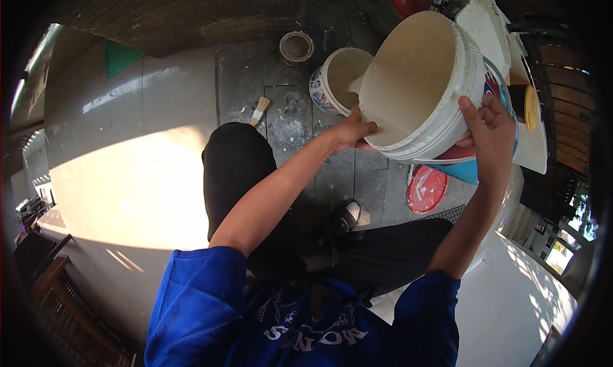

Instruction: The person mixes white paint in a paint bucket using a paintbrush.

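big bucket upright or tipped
Tipped: the left hand and right hand hold the big bucket slanted, pale liquid running from its lip into the smaller bucket.

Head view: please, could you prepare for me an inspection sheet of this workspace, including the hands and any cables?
Surface: dark grey tiles, spotted with white.
Job's things: large bucket, tilted; pale liquid appears to run from its lip into the smaller bucket.
Clutter: brush, round tin and red lid smeared with white, all on the tiles.
Grips (bare hands): left grip closed at the large bucket's rim; right grip closed on its ridged outer side.
Cables: nothing seen.
Surroundings: pale sunlit surface to the picture's left; dark slats to its right.
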`<state>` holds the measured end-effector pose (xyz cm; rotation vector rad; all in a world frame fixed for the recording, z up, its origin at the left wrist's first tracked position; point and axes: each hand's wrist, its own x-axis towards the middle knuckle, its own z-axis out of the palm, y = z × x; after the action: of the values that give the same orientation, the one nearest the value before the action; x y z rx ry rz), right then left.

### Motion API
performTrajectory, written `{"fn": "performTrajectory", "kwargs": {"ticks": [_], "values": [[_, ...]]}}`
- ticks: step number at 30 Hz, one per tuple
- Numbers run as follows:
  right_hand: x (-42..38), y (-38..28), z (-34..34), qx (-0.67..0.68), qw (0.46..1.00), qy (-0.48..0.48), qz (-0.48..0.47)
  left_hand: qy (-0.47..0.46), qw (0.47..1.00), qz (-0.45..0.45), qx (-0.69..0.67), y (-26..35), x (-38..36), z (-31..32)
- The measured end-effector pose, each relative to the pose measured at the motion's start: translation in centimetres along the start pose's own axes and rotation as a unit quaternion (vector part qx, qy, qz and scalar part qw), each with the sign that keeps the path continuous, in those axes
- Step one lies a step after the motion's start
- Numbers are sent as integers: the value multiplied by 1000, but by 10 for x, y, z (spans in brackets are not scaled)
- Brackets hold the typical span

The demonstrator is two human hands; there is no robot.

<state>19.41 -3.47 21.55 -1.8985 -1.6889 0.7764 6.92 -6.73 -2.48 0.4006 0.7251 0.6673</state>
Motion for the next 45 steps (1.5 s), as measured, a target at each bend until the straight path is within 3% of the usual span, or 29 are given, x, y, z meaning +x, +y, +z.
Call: {"fn": "performTrajectory", "kwargs": {"ticks": [29,45], "values": [[5,50,-25,58,998,12,-1,-25,999,22,12,1,-4,5],[-1,25,-18,19,1000,5,-6,-29,999,-13,20,1,-1,14]]}}
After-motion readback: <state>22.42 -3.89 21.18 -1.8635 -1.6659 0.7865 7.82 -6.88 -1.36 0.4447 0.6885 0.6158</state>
